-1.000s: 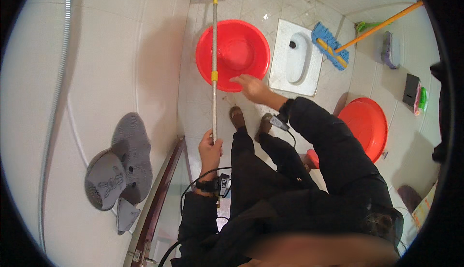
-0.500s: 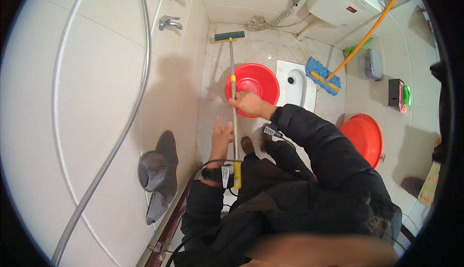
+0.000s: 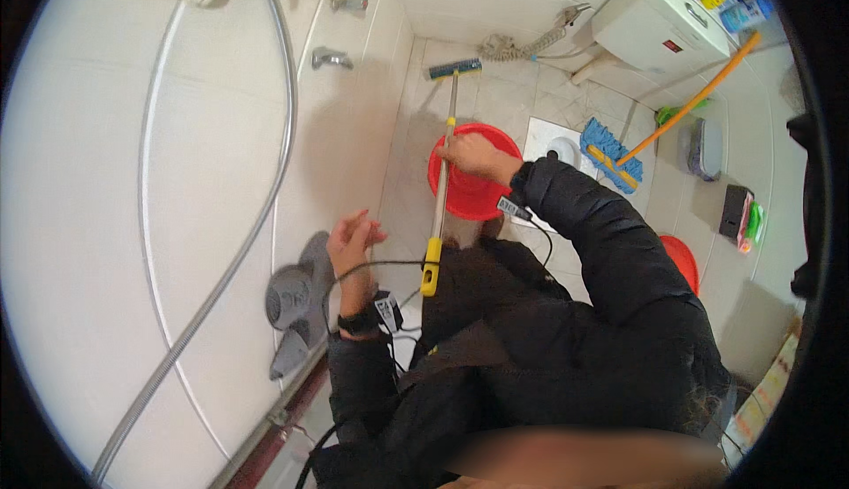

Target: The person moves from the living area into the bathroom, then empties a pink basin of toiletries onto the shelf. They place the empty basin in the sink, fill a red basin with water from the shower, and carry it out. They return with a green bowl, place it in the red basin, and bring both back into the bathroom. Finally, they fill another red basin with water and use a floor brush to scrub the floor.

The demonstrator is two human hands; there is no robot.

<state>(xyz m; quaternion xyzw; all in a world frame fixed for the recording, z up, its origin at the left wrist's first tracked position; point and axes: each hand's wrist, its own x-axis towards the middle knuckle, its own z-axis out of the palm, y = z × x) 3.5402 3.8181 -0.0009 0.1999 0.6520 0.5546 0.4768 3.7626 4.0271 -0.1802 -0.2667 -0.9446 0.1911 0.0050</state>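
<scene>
My right hand (image 3: 478,155) is closed around the pole of a long-handled scrub brush (image 3: 443,202), just below its yellow joint. The dark bristled brush head (image 3: 455,68) is at the far end, by the tiled floor. Its yellow grip end (image 3: 432,268) points back toward my body, with no hand on it. To the left of the pole, my left hand (image 3: 354,246) is raised with its fingers apart and slightly bent, touching nothing I can see. A red basin (image 3: 478,202) lies beneath my right hand and the pole, partly hidden by them.
Right of the basin are a white squat toilet (image 3: 539,140) and a blue mop (image 3: 610,148) leaning on an orange pole. A second red basin (image 3: 681,259) is partly behind my right sleeve. A grey shower hose (image 3: 287,126) hangs along the left wall near grey slippers (image 3: 290,299).
My left hand has moved left, farther from the pole. The brush's yellow grip end has shifted away from my body. My right hand keeps its hold. The whole view has shifted somewhat.
</scene>
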